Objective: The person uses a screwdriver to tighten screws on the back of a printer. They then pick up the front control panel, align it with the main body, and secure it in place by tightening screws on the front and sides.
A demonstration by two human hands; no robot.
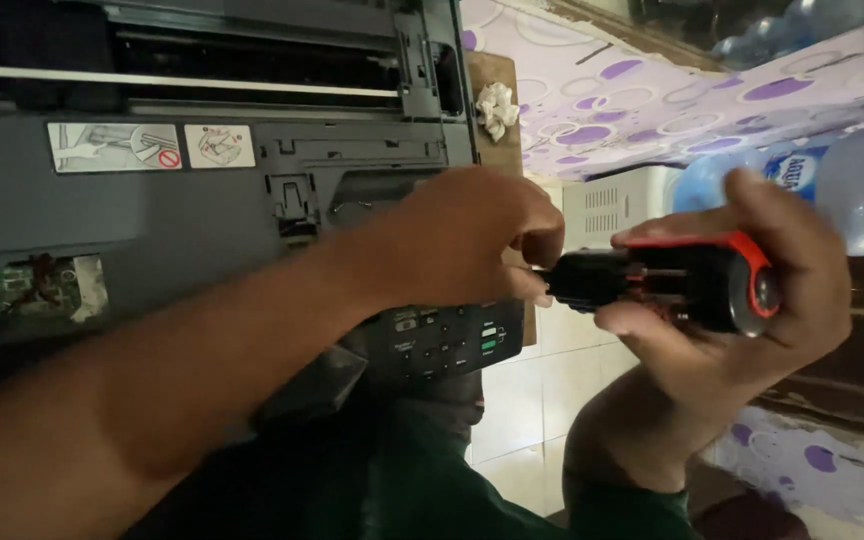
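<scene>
The right hand point(752, 300) holds a black and red screwdriver handle point(672, 283) lying sideways, its red-ringed butt end pointing right and its black nose pointing left. The right fingers point(642, 320) curl under the handle from below and the thumb lies along its top, so the handle sits wrapped in the palm, held up in the air beside the printer rather than resting on anything.

The left hand point(462, 240) reaches across from the left, its forearm crossing the lower part of the view. Its fingers point(527, 285) are pressed together at the handle's nose, pinching at that tip; whether a small bit sits between them cannot be told, as the knuckles hide the spot. So the handle lies between the two hands, touching both: gripped along its body by the right, nipped at its left end by the left.

Behind and left of the hands stands a dark grey printer point(152, 200), opened up, with two pale warning stickers point(152, 146) on its body and a button panel point(442, 340) just below the left hand. A crumpled white tissue point(497, 108) lies on the wooden worktop point(497, 150) beside the printer's upper right corner. Further right are a cloth with purple circles point(652, 90) and a clear water bottle point(852, 180) behind the right hand. Pale floor tiles point(522, 400) show below.
</scene>
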